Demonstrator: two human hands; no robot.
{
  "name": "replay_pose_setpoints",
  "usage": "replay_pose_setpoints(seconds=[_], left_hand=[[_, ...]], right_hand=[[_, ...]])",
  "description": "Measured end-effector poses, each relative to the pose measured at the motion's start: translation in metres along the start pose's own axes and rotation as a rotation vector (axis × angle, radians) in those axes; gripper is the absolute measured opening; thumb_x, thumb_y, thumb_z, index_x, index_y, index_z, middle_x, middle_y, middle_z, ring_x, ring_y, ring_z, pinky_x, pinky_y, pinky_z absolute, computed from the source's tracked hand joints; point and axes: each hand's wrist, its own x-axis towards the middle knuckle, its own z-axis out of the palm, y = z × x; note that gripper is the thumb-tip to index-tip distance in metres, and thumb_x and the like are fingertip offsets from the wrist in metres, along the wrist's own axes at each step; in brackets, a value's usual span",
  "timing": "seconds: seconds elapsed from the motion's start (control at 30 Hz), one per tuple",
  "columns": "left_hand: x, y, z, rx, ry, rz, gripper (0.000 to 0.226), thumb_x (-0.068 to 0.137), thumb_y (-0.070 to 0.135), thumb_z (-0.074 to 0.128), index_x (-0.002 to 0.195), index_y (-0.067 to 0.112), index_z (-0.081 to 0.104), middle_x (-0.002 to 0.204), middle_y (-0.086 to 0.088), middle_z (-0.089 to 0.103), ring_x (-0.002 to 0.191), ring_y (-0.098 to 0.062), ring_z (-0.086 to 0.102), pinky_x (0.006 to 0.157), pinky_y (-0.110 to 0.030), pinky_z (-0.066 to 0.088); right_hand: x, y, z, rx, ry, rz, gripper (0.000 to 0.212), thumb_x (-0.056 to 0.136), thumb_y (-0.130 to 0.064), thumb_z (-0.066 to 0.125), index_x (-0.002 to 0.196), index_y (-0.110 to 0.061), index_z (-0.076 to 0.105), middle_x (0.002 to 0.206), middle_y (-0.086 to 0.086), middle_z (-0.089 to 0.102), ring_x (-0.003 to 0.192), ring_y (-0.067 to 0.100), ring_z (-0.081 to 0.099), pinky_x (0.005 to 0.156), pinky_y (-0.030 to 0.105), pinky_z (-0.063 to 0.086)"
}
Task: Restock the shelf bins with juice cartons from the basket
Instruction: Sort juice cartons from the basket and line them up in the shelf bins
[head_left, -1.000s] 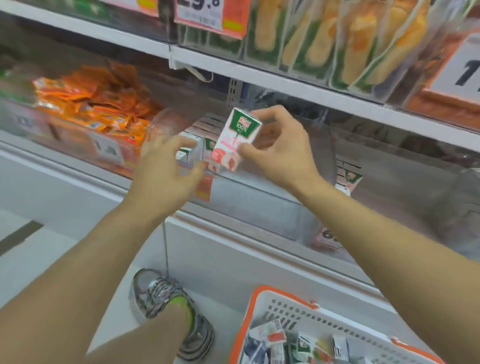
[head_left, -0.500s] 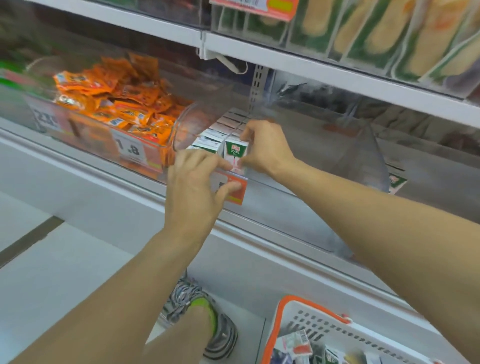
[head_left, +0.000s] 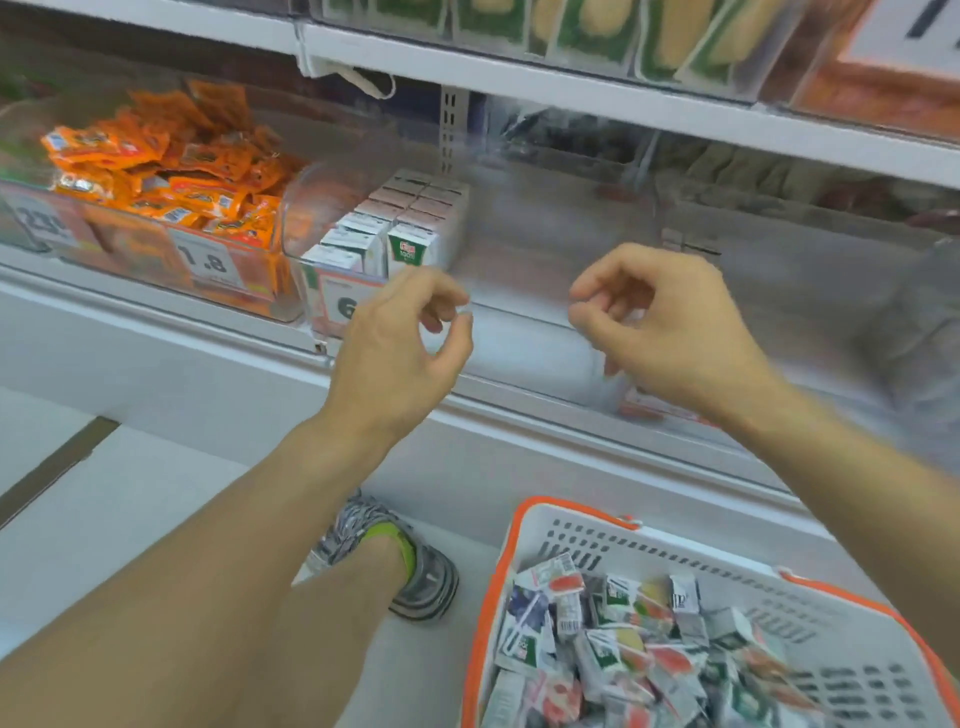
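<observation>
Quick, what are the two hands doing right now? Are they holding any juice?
Left hand: empty, fingers loosely curled, holding nothing.
Right hand: empty too, fingers loosely curled, no carton in it.

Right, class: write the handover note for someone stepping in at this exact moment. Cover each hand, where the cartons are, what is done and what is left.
Left hand: empty, fingers loosely curled, in front of the carton bin.
Right hand: empty, loosely curled, to the right of that bin.
Shelved cartons: standing in two rows inside the clear bin, the front right one showing its green label.
Basket: on the floor at lower right, with many loose cartons in it.
Done: part of the bin is filled.
Left: take the next carton from the basket and go on filling.
</observation>
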Motion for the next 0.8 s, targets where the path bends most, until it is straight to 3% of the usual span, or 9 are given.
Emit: replay_pose_setpoints(seconds=[0.1, 0.23, 0.33, 0.43, 0.5, 0.63, 0.8], left_hand=[[-0.035, 0.032, 0.035, -0.069, -0.331, -0.01, 0.005, 0.083, 0.014, 0.065, 0.087, 0.016, 0.066, 0.076, 0.006, 0.064, 0.068, -0.01, 0.058, 0.065, -0.019, 0.045], [-0.109, 0.06, 0.093, -0.15, -0.77, -0.062, 0.006, 0.083, 0.017, 0.069, 0.089, 0.015, 0.068, 0.082, 0.007, 0.066, 0.072, -0.006, 0.057, 0.071, -0.024, 0.048], [-0.169, 0.064, 0.126, -0.069, -1.105, -0.145, 0.021, 0.087, 0.025, 0.07, 0.105, 0.013, 0.066, 0.097, 0.006, 0.062, 0.086, -0.01, 0.056, 0.079, -0.026, 0.046], [-0.215, 0.062, 0.148, 0.05, -1.394, -0.248, 0.035, 0.089, 0.03, 0.069, 0.117, 0.011, 0.06, 0.114, -0.002, 0.06, 0.103, -0.019, 0.058, 0.089, -0.031, 0.046], [-0.237, 0.062, 0.157, 0.089, -1.455, -0.321, 0.034, 0.089, 0.03, 0.067, 0.117, 0.012, 0.059, 0.117, -0.004, 0.059, 0.107, -0.022, 0.057, 0.093, -0.036, 0.047], [-0.263, 0.059, 0.168, 0.188, -1.3, -0.355, 0.034, 0.089, 0.026, 0.067, 0.121, 0.017, 0.061, 0.119, -0.001, 0.059, 0.112, -0.019, 0.055, 0.095, -0.032, 0.045], [-0.284, 0.053, 0.184, 0.325, -1.287, -0.318, 0.038, 0.093, 0.028, 0.059, 0.129, 0.018, 0.057, 0.13, -0.002, 0.057, 0.122, -0.025, 0.045, 0.104, -0.038, 0.037]], right_hand=[[-0.077, 0.044, -0.012, 0.098, -0.101, 0.134, 0.018, 0.083, -0.009, 0.074, 0.079, -0.025, 0.069, 0.063, -0.008, 0.064, 0.056, 0.008, 0.059, 0.055, 0.02, 0.05], [-0.178, 0.11, -0.01, 0.137, -0.317, 0.327, 0.014, 0.085, -0.014, 0.075, 0.083, -0.027, 0.071, 0.075, -0.009, 0.07, 0.065, 0.005, 0.061, 0.066, 0.022, 0.05], [-0.24, 0.15, -0.009, 0.127, -0.432, 0.448, 0.006, 0.088, -0.025, 0.073, 0.092, -0.029, 0.071, 0.081, -0.008, 0.07, 0.075, 0.009, 0.064, 0.073, 0.028, 0.053], [-0.292, 0.18, -0.009, 0.064, -0.55, 0.53, 0.008, 0.092, -0.031, 0.067, 0.09, -0.037, 0.062, 0.079, -0.009, 0.067, 0.071, -0.002, 0.061, 0.065, 0.016, 0.046], [-0.318, 0.195, -0.006, 0.056, -0.601, 0.594, 0.006, 0.093, -0.031, 0.066, 0.096, -0.035, 0.062, 0.082, -0.01, 0.07, 0.073, -0.002, 0.063, 0.07, 0.018, 0.051], [-0.335, 0.211, 0.011, -0.01, -0.585, 0.602, 0.017, 0.091, -0.026, 0.068, 0.107, -0.021, 0.066, 0.093, -0.008, 0.066, 0.084, 0.006, 0.062, 0.082, 0.034, 0.055], [-0.329, 0.22, 0.036, -0.056, -0.529, 0.574, 0.025, 0.09, -0.017, 0.065, 0.114, -0.02, 0.064, 0.114, -0.002, 0.048, 0.102, 0.016, 0.054, 0.088, 0.025, 0.042]])
